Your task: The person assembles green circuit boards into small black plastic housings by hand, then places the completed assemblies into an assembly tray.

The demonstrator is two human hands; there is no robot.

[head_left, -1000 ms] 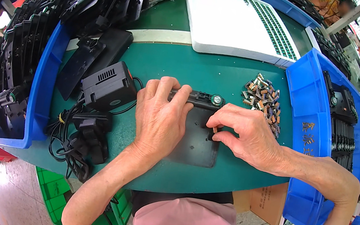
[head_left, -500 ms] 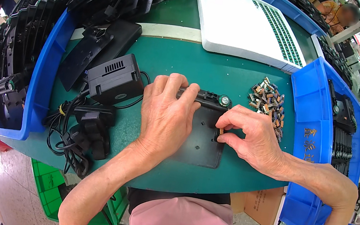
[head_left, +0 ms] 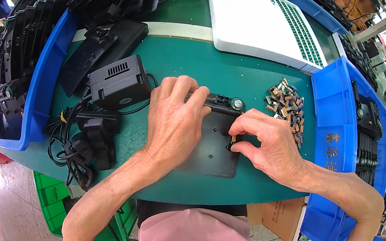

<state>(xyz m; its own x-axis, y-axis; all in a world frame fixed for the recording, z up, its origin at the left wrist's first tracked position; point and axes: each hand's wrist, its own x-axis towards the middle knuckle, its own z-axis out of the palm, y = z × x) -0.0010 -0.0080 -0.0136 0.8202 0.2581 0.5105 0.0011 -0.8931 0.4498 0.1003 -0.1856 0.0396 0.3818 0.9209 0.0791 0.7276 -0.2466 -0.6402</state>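
A black plastic housing [head_left: 210,156] with a flat plate and a raised bar along its far side lies on the green table in front of me. My left hand [head_left: 174,122] is closed over the bar's left part, its fingers curled round it. A round silvery-green part [head_left: 237,103] sits at the bar's right end. At the plate's right edge my right hand [head_left: 271,141] pinches a small orange-brown electronic part [head_left: 234,139] between thumb and forefinger, against the housing. The fingertips hide most of that piece. Farther right is a heap of similar small parts [head_left: 287,105].
Left of the housing are a black box-shaped adapter [head_left: 120,83] and bundled black cables [head_left: 68,150]. Blue bins [head_left: 46,80] with black housings stand left, and another blue bin [head_left: 329,113] right. A white foam tray [head_left: 255,21] with rows of green pieces lies at the back.
The view has shifted slightly. Both hands keep nearly the same pose on the housing, and the right fingers still pinch the small part at its edge.
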